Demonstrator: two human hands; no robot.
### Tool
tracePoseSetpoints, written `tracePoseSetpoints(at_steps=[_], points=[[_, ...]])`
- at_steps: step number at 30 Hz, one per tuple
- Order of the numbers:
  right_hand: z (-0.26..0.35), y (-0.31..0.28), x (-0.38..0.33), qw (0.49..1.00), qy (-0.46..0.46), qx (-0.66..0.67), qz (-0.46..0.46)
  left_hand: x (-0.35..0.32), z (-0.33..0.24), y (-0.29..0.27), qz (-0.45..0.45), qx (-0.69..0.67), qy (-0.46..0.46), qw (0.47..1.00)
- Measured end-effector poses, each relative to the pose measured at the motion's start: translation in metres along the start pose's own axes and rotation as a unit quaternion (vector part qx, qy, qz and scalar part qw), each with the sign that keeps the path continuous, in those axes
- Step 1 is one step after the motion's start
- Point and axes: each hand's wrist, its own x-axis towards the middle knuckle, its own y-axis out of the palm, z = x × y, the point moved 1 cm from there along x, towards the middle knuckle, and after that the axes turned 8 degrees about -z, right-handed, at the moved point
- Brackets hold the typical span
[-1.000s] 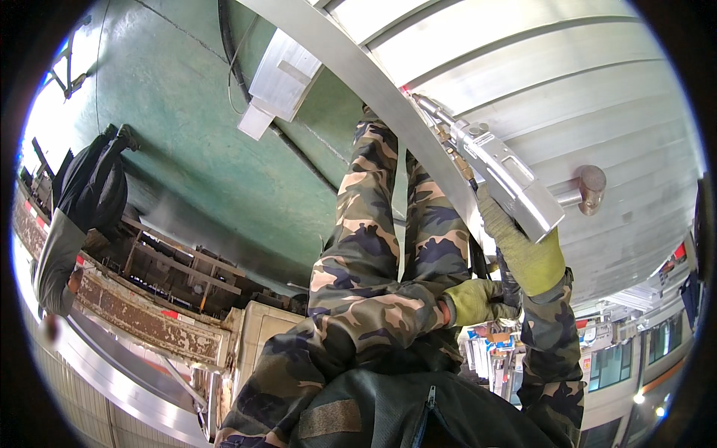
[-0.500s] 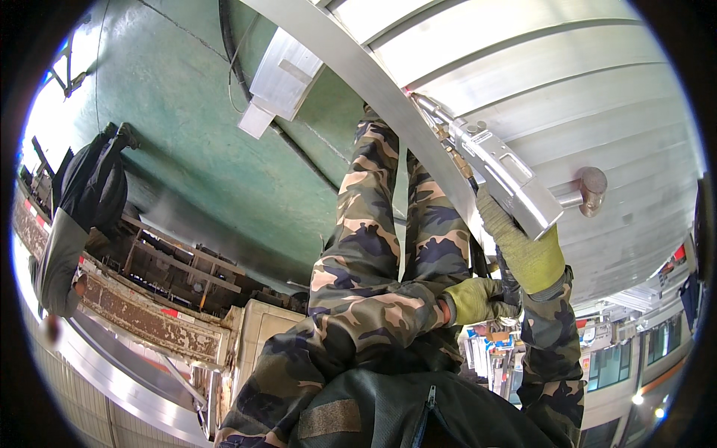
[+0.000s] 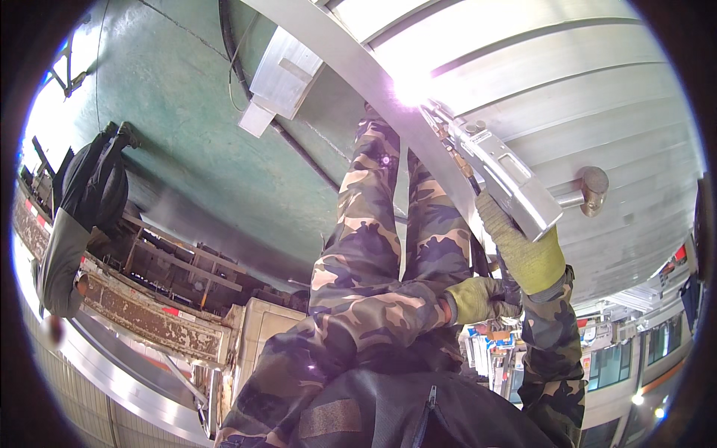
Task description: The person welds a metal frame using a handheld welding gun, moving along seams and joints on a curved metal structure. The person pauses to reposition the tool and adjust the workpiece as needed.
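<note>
A: Start at the right hand (image 3: pixel 523 250). What is it doing?

B: It wears a yellow-green knitted glove and is wrapped around the lower end of a silvery, boxy metal tool (image 3: pixel 497 175), fingers curled shut on it. The tool slants up and to the left, and its far end sits right where a bright glare burns on the long curved aluminium rail (image 3: pixel 351 56).

A: And the left hand (image 3: pixel 482 299)?

B: Same kind of glove, lower down and just beside the right wrist. It looks closed into a loose fist, but whether it pinches anything I cannot tell; the sleeve and the right forearm crowd it.

A: Further out?

B: Camouflage-clad legs (image 3: pixel 373 231) run under the rail. A steel hammer (image 3: pixel 586 193) lies on the ribbed pale metal panel (image 3: pixel 582 82) near the tool, apart from both hands. Off to the left a person in dark clothing (image 3: pixel 78 216) stands on the green floor (image 3: pixel 187 127).

A: What could go wrong?

B: In my judgement, the glare hides the tool's tip, so it could wander off the rail's edge and mar it. One-handed grip at the far end may let it twist. The loose hammer might slide if the panel is jolted.
</note>
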Motion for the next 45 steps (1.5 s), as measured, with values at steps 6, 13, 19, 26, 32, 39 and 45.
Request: tracePoseSetpoints(at_steps=[6,13,19,26,32,39,45], points=[[0.003,-0.004,-0.001,1.0,0.019,-0.003,0.014,0.009,0.021,0.0,0.007,0.012,0.028,1.0],[0.001,-0.004,-0.002,0.999,0.038,0.017,0.014,-0.001,-0.006,-0.001,0.006,0.067,0.002,0.998],[-0.004,-0.002,-0.002,1.0,0.003,0.018,-0.002,0.004,0.009,0.0,-0.002,0.049,0.022,0.999],[0.0,-0.004,-0.002,1.0,0.026,0.008,0.01,0.016,0.039,-0.001,0.03,-0.122,-0.007,0.992],[-0.003,-0.008,-0.017,0.993,0.054,0.109,-0.004,0.034,0.071,0.013,0.027,-0.288,-0.022,0.957],[-0.009,-0.014,-0.016,0.997,0.013,0.075,-0.019,0.017,0.03,0.013,0.005,-0.476,-0.181,0.86],[-0.01,-0.01,-0.009,0.997,0.027,0.077,-0.008,0.016,0.033,0.004,0.028,-0.366,-0.108,0.924]])
